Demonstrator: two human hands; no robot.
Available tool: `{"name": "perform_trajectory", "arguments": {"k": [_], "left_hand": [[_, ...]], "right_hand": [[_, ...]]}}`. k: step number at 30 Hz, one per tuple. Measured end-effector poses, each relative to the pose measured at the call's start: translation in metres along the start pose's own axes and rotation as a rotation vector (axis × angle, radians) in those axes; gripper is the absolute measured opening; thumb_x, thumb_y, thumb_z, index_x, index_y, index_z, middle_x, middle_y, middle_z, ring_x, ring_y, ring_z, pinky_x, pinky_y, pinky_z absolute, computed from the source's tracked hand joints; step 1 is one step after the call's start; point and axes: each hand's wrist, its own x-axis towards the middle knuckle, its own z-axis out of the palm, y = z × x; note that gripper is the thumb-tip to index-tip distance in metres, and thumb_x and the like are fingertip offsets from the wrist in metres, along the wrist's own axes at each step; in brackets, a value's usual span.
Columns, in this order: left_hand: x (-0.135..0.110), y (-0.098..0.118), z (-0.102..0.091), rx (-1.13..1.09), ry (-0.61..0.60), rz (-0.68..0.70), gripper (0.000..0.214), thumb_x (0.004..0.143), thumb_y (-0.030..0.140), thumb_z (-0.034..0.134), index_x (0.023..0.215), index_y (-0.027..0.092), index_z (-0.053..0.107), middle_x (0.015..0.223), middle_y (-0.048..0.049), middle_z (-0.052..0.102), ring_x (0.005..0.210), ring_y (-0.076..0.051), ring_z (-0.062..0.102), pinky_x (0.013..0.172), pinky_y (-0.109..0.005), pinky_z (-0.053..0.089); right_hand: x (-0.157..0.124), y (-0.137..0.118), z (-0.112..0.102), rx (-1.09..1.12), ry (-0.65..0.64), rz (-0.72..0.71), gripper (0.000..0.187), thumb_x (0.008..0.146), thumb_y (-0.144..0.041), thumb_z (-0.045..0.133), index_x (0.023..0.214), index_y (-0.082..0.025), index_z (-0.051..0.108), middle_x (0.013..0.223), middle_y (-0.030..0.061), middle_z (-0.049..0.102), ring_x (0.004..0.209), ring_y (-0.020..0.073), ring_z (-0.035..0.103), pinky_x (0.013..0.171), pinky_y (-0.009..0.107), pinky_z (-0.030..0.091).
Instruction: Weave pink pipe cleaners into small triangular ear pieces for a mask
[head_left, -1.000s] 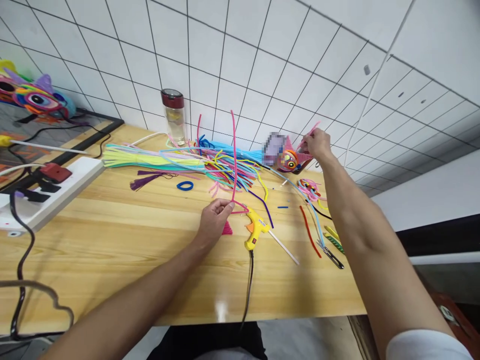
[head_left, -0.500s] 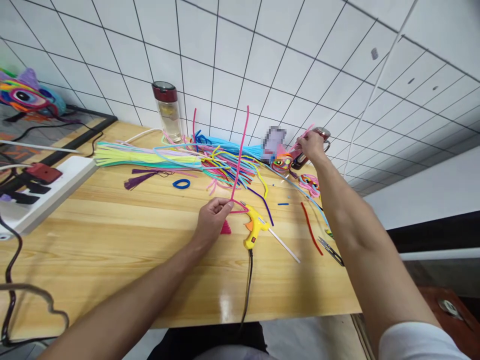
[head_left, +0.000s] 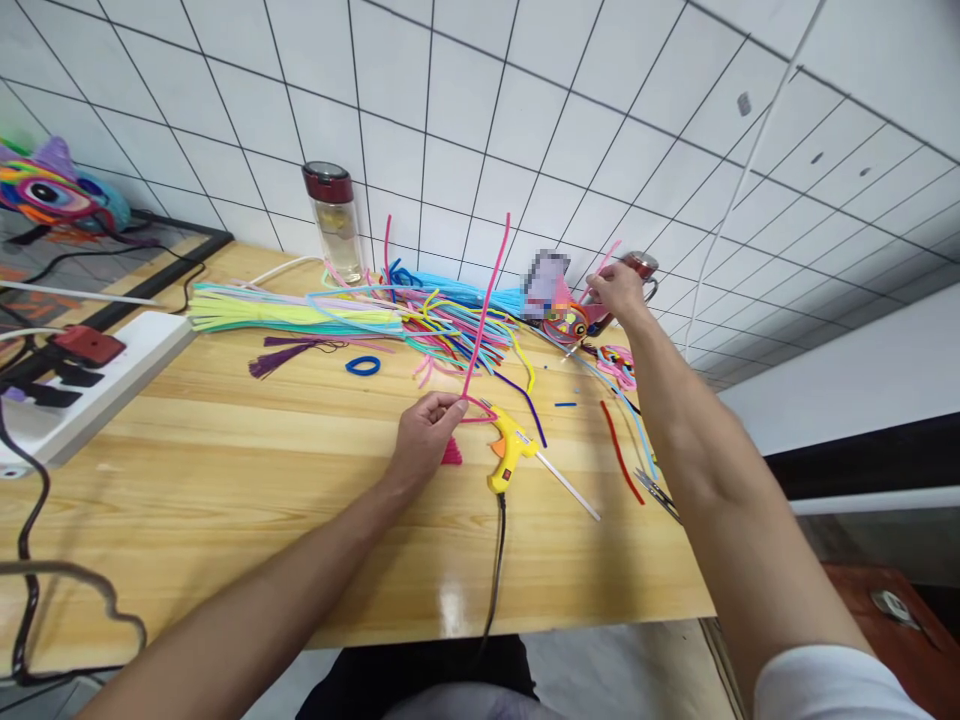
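My left hand (head_left: 429,432) pinches a long pink pipe cleaner (head_left: 487,305) low above the table. Its free end stands up, and a bent loop lies by the fingers. Under that hand is a small dark-pink ribbed piece (head_left: 451,452), partly covered. Just right of it lies a yellow glue gun (head_left: 511,450) with a white glue stick in its back. At the back right my right hand (head_left: 619,292) is closed on a pink part of a colourful pipe-cleaner figure (head_left: 564,322) with a round eye. Fingers hide where it is gripped.
Bundled pipe cleaners (head_left: 300,312) lie along the tiled wall, beside a tea bottle (head_left: 339,225). A red-brown flask (head_left: 641,265) stands behind my right hand. Small scissors (head_left: 656,492) and a red pipe cleaner (head_left: 621,452) are right. A power strip (head_left: 97,390) sits left.
The colourful figure has turned in my right hand, so its eye now faces another way. The pink pipe cleaner in my left hand leans slightly further right.
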Motion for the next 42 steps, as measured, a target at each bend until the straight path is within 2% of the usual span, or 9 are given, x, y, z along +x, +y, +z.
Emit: {"name": "perform_trajectory", "arguments": {"k": [5, 7, 10, 13, 17, 20, 28, 36, 42], "left_hand": [[0.002, -0.005, -0.001, -0.008, -0.035, 0.031, 0.041, 0.073, 0.056, 0.086, 0.083, 0.017, 0.077, 0.057, 0.0049, 0.055, 0.049, -0.008, 0.04, 0.049, -0.022, 0.031], [0.002, -0.005, -0.001, -0.013, -0.056, 0.037, 0.041, 0.073, 0.056, 0.086, 0.083, 0.017, 0.077, 0.057, 0.0048, 0.055, 0.05, -0.007, 0.039, 0.049, -0.022, 0.031], [-0.001, 0.001, 0.001, -0.033, -0.087, 0.042, 0.041, 0.071, 0.055, 0.087, 0.082, 0.017, 0.077, 0.06, 0.0035, 0.059, 0.053, -0.009, 0.044, 0.051, -0.023, 0.035], [-0.006, 0.011, 0.003, -0.066, -0.151, 0.037, 0.043, 0.068, 0.056, 0.088, 0.08, 0.017, 0.075, 0.063, 0.0018, 0.063, 0.057, -0.01, 0.05, 0.053, -0.024, 0.039], [-0.012, 0.016, 0.005, -0.095, -0.228, 0.044, 0.043, 0.069, 0.056, 0.088, 0.082, 0.017, 0.075, 0.066, 0.0011, 0.065, 0.058, -0.01, 0.052, 0.051, -0.023, 0.038], [-0.015, 0.013, 0.006, -0.096, -0.285, 0.036, 0.044, 0.07, 0.055, 0.088, 0.085, 0.016, 0.076, 0.063, 0.0031, 0.061, 0.053, -0.009, 0.045, 0.047, -0.023, 0.034], [-0.018, 0.016, 0.009, -0.111, -0.424, 0.045, 0.041, 0.068, 0.051, 0.091, 0.082, 0.017, 0.073, 0.069, 0.0009, 0.064, 0.059, -0.01, 0.05, 0.055, -0.025, 0.038], [-0.014, 0.011, 0.002, -0.021, -0.526, 0.033, 0.036, 0.085, 0.052, 0.074, 0.073, 0.019, 0.064, 0.059, 0.0039, 0.052, 0.054, -0.008, 0.042, 0.054, -0.024, 0.032], [-0.012, 0.013, -0.001, 0.034, -0.547, 0.047, 0.033, 0.086, 0.049, 0.075, 0.076, 0.018, 0.066, 0.062, 0.0035, 0.053, 0.055, -0.009, 0.043, 0.055, -0.024, 0.032]], "right_hand": [[-0.051, -0.014, -0.007, 0.033, 0.103, 0.001, 0.027, 0.086, -0.028, 0.074, 0.11, -0.016, 0.072, 0.118, 0.0156, 0.079, 0.111, 0.028, 0.074, 0.109, 0.048, 0.054], [-0.089, -0.021, -0.007, 0.193, 0.011, -0.055, 0.026, 0.086, -0.032, 0.074, 0.108, -0.018, 0.073, 0.113, 0.0117, 0.081, 0.107, 0.0262, 0.074, 0.105, 0.045, 0.056], [-0.157, -0.034, -0.005, 0.46, -0.228, -0.098, 0.031, 0.084, -0.045, 0.079, 0.105, -0.022, 0.077, 0.108, 0.007, 0.081, 0.103, 0.0249, 0.074, 0.102, 0.043, 0.057], [-0.221, -0.05, -0.002, 0.6, -0.408, -0.107, 0.037, 0.083, -0.053, 0.083, 0.107, -0.025, 0.08, 0.109, 0.0052, 0.081, 0.104, 0.0239, 0.074, 0.101, 0.041, 0.057], [-0.271, -0.066, 0.009, 0.705, -0.512, -0.079, 0.043, 0.08, -0.057, 0.087, 0.107, -0.025, 0.081, 0.107, 0.0048, 0.081, 0.099, 0.0227, 0.073, 0.092, 0.038, 0.058], [-0.283, -0.071, 0.017, 0.763, -0.504, -0.064, 0.043, 0.079, -0.059, 0.088, 0.104, -0.025, 0.081, 0.102, 0.0039, 0.081, 0.092, 0.0216, 0.072, 0.085, 0.035, 0.057], [-0.29, -0.07, 0.029, 0.792, -0.45, -0.043, 0.03, 0.076, -0.051, 0.088, 0.084, -0.025, 0.074, 0.079, -0.0012, 0.074, 0.072, 0.0165, 0.065, 0.072, 0.032, 0.053], [-0.294, -0.068, 0.024, 0.804, -0.484, 0.003, 0.03, 0.076, -0.049, 0.087, 0.083, -0.025, 0.072, 0.073, -0.0017, 0.071, 0.065, 0.0155, 0.063, 0.068, 0.032, 0.055], [-0.296, -0.068, 0.024, 0.811, -0.494, 0.005, 0.032, 0.074, -0.05, 0.089, 0.081, -0.024, 0.072, 0.075, -0.0009, 0.072, 0.067, 0.0161, 0.064, 0.069, 0.032, 0.055]]}}
